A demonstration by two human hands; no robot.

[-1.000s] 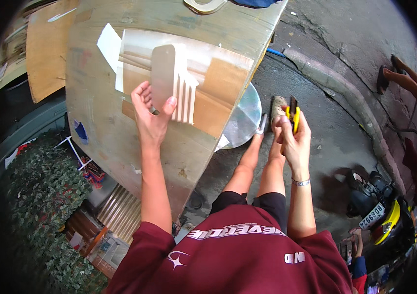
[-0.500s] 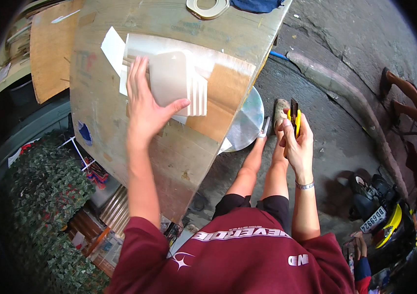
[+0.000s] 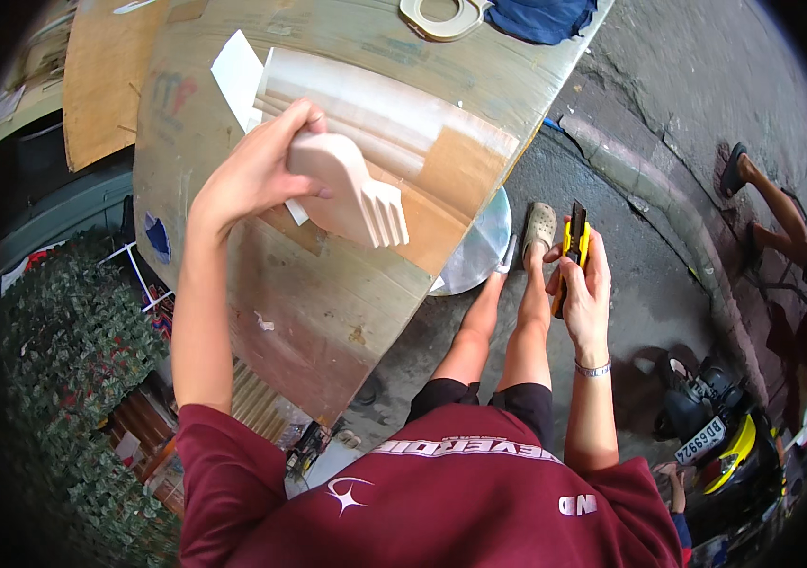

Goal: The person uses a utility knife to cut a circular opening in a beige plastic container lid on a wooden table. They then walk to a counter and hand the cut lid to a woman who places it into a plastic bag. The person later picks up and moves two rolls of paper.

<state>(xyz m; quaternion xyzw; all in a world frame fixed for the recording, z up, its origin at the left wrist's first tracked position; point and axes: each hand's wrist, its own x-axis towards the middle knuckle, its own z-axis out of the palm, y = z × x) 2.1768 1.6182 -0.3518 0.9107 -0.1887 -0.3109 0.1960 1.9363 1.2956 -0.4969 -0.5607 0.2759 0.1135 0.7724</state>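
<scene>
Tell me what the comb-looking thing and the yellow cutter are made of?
The comb-shaped piece in the left hand looks like pale, matte foam or soft board, though that's uncertain. The yellow cutter in the right hand looks like shiny plastic with a dark blade.

The person wears a maroon short-sleeved shirt (image 3: pixel 441 502) with white lettering and a small white star mark, dark shorts (image 3: pixel 489 402), a thin bracelet (image 3: pixel 593 370) on the right wrist, and pale perforated clogs (image 3: pixel 540 227). Forearms and legs are bare.
</scene>
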